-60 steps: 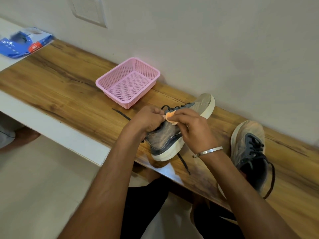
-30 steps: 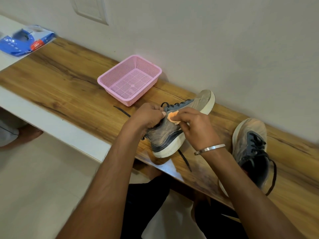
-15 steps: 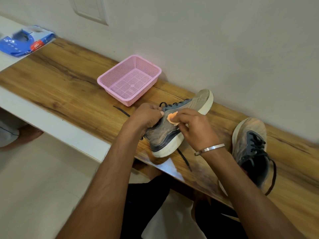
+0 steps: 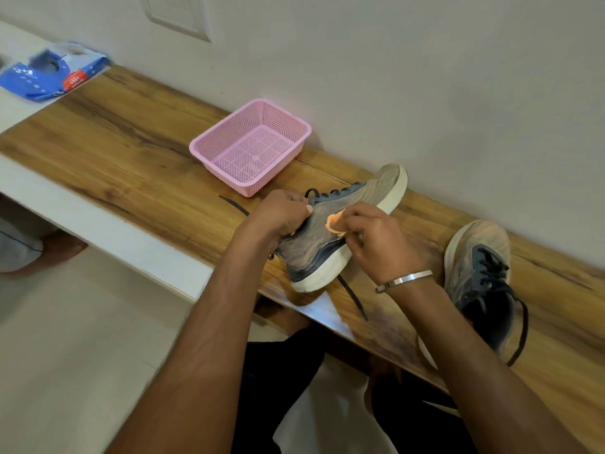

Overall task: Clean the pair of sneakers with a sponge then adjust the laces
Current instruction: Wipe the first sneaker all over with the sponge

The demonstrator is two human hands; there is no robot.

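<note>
The sneaker under treatment [image 4: 330,237] is lying tilted on its side near the front edge of the wooden bench [image 4: 131,152], toe towards the wall, and the orange sponge [image 4: 334,224] is pressing on its grey upper. Over the last two seconds the sponge has been travelling from the lace line down onto the flank, so the wiping is progressing across the side panel; the shoe itself is barely shifting. The right hand [image 4: 373,239] is pinching the sponge in curled fingers, while the left hand [image 4: 278,213] is gripping the shoe at its collar, steadying it. In the inspector's judgement the cleaning stage is under way and the laces are not yet being adjusted, as loose ends are trailing on the bench. Count: two sneakers, the second [image 4: 481,273] standing just right of the right wrist; one sponge; one pink basket [image 4: 229,139]; one blue packet [image 4: 49,77].
</note>
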